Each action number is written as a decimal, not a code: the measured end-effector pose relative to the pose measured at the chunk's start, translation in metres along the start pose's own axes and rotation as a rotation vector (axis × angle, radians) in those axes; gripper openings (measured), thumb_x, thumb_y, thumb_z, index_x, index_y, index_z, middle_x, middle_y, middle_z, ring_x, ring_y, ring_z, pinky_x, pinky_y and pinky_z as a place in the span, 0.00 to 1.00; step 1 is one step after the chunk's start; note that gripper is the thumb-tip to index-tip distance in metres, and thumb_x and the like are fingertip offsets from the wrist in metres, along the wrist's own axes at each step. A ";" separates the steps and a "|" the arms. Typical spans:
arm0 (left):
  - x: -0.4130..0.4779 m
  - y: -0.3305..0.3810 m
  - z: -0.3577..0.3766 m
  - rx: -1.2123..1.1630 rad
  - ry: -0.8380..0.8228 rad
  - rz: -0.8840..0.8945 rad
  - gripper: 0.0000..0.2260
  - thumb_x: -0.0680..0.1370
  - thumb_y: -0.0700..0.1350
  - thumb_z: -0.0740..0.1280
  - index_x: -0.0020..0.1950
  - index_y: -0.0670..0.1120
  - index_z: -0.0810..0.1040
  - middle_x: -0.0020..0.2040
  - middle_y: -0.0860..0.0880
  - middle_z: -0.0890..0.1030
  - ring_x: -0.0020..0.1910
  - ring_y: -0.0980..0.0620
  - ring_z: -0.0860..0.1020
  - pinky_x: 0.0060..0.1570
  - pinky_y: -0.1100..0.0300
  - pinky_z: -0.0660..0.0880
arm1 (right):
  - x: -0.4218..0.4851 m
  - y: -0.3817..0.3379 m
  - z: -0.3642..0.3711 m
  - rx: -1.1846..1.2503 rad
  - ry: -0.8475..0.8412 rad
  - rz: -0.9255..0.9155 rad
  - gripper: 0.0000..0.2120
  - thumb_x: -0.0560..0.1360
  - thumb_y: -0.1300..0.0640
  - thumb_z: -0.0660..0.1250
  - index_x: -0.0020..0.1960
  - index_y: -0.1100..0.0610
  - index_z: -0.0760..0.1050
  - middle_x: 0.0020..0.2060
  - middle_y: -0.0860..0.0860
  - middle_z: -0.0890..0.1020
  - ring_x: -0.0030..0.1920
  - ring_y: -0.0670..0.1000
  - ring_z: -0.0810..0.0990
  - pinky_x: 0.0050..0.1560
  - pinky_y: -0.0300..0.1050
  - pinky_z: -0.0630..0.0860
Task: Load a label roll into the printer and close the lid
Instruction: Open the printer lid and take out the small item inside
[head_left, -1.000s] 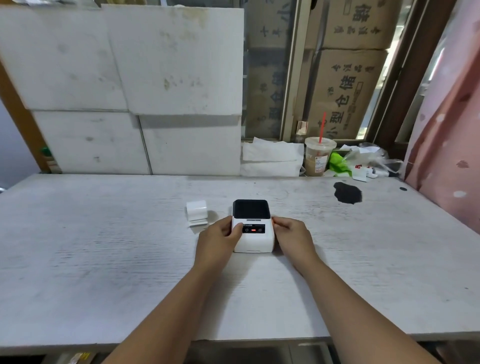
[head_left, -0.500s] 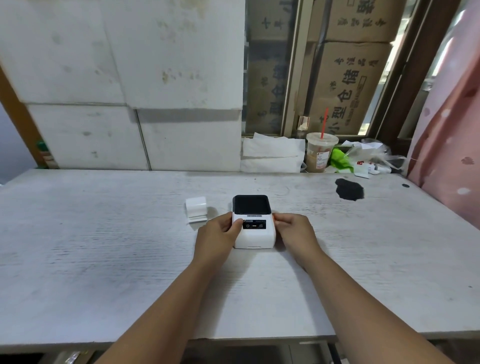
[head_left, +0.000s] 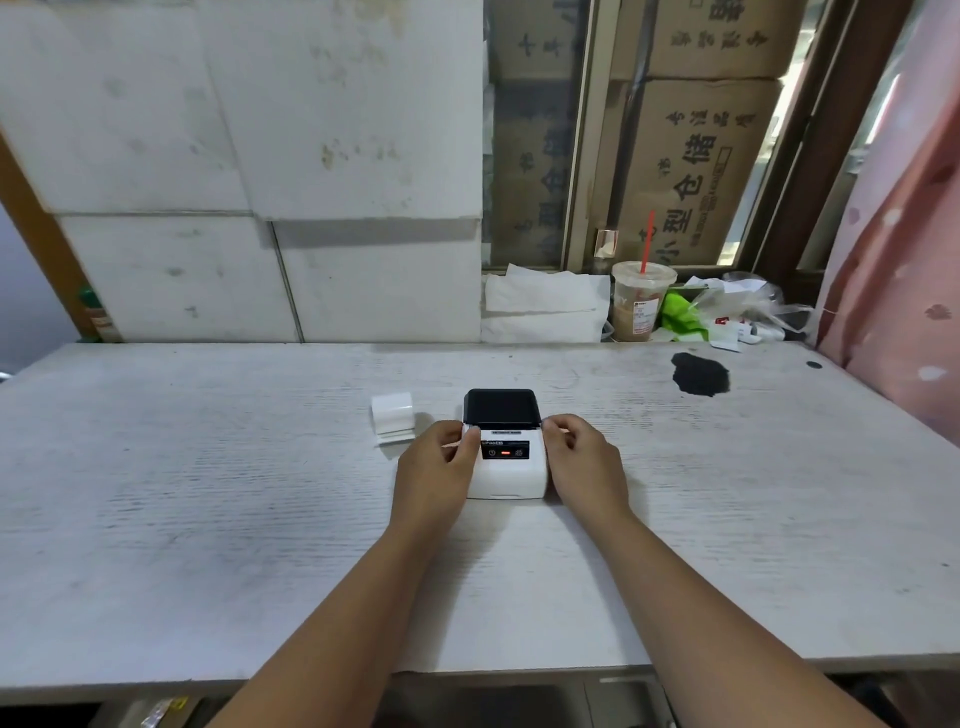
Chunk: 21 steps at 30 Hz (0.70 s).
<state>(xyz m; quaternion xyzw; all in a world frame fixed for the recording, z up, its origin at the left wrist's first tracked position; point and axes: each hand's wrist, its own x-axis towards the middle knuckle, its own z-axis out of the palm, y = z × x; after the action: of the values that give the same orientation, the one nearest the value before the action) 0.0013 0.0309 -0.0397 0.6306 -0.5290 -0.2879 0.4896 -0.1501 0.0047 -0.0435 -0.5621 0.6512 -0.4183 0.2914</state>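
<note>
A small white printer (head_left: 506, 470) with a black lid (head_left: 501, 406) sits mid-table; the lid lies flat and shut. My left hand (head_left: 435, 473) grips the printer's left side, thumb on the front panel's upper left corner. My right hand (head_left: 584, 462) holds the right side, fingertips at the seam below the lid. A white label roll (head_left: 392, 414) rests on the table just left of the printer, with a short tail of labels unrolled toward me.
The white wooden table (head_left: 208, 519) has a black stain (head_left: 700, 374) at the back right. Behind it stand white foam boxes (head_left: 260, 156), folded paper (head_left: 545, 306), a drink cup with a red straw (head_left: 641, 301) and plastic bags (head_left: 727, 312). A pink curtain (head_left: 893, 260) hangs at right.
Both hands have slid a little up the printer's sides toward the lid seam. The printer and label roll have stayed put; the camera view has shifted slightly.
</note>
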 end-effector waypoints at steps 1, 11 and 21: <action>0.001 -0.001 0.000 -0.005 0.004 -0.002 0.05 0.79 0.52 0.64 0.49 0.53 0.77 0.46 0.57 0.80 0.49 0.57 0.78 0.46 0.63 0.70 | 0.000 0.000 0.000 -0.005 -0.001 -0.022 0.11 0.78 0.48 0.58 0.51 0.48 0.79 0.44 0.45 0.82 0.50 0.49 0.79 0.48 0.47 0.74; 0.001 -0.005 0.002 0.003 -0.029 0.017 0.13 0.76 0.51 0.67 0.59 0.50 0.77 0.60 0.53 0.77 0.58 0.55 0.76 0.55 0.58 0.72 | -0.002 0.002 -0.002 0.118 0.003 -0.043 0.11 0.77 0.51 0.63 0.56 0.50 0.80 0.48 0.45 0.84 0.53 0.47 0.80 0.51 0.41 0.73; 0.001 -0.006 0.000 -0.071 -0.094 0.058 0.17 0.78 0.46 0.65 0.64 0.61 0.71 0.59 0.61 0.75 0.54 0.57 0.74 0.53 0.61 0.70 | -0.001 0.002 -0.001 0.175 -0.008 -0.117 0.18 0.76 0.56 0.65 0.66 0.51 0.74 0.58 0.46 0.79 0.60 0.48 0.77 0.59 0.42 0.72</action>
<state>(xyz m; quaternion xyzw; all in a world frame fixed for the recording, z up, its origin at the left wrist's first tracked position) 0.0035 0.0297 -0.0448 0.5831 -0.5589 -0.3215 0.4942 -0.1515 0.0063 -0.0445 -0.5732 0.5770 -0.4878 0.3172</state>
